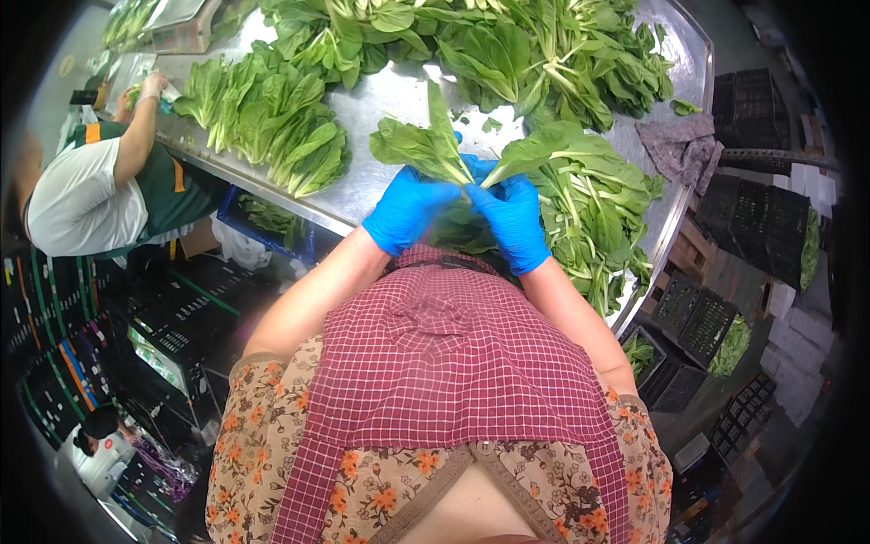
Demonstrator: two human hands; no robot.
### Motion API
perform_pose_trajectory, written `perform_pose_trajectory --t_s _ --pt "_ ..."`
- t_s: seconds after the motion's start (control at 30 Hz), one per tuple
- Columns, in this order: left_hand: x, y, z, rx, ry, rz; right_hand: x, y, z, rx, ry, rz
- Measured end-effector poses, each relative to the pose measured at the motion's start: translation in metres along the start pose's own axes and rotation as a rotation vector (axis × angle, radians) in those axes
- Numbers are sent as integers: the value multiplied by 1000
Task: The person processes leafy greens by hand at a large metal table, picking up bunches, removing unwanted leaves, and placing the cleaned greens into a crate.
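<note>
Both my hands wear blue gloves and meet over the near edge of a metal table (360,126). My left hand (408,207) is closed around the pale stem of a leafy green plant (425,146). Between the fingers and thumb of my right hand (513,217) is the stem end of a large green leaf (544,149), which points up and right. The stem bases touch or nearly touch. A pile of loose greens (591,204) lies beside my right hand. To the left, a row of greens (265,122) lies on the metal.
A heap of greens (476,47) covers the table's far side. A crumpled cloth (683,146) hangs over the right edge. Another person (95,190) works at the left, near a scale (180,27). Black crates (754,221) stand at the right; a blue crate (234,221) is below the left edge.
</note>
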State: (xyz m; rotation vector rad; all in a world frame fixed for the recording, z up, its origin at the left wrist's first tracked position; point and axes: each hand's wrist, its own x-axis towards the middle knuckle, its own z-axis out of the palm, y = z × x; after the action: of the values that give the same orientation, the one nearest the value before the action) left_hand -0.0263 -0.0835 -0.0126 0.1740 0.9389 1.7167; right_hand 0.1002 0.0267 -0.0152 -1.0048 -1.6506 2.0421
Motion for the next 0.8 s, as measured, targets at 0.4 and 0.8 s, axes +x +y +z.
perform_pose_trajectory --t_s 0.4,0.8 --pt "-7 4 25 326 169 76 21 -1 -24 302 188 145" --pt "27 1 -7 70 257 15 162 10 -72 -727 87 -55"
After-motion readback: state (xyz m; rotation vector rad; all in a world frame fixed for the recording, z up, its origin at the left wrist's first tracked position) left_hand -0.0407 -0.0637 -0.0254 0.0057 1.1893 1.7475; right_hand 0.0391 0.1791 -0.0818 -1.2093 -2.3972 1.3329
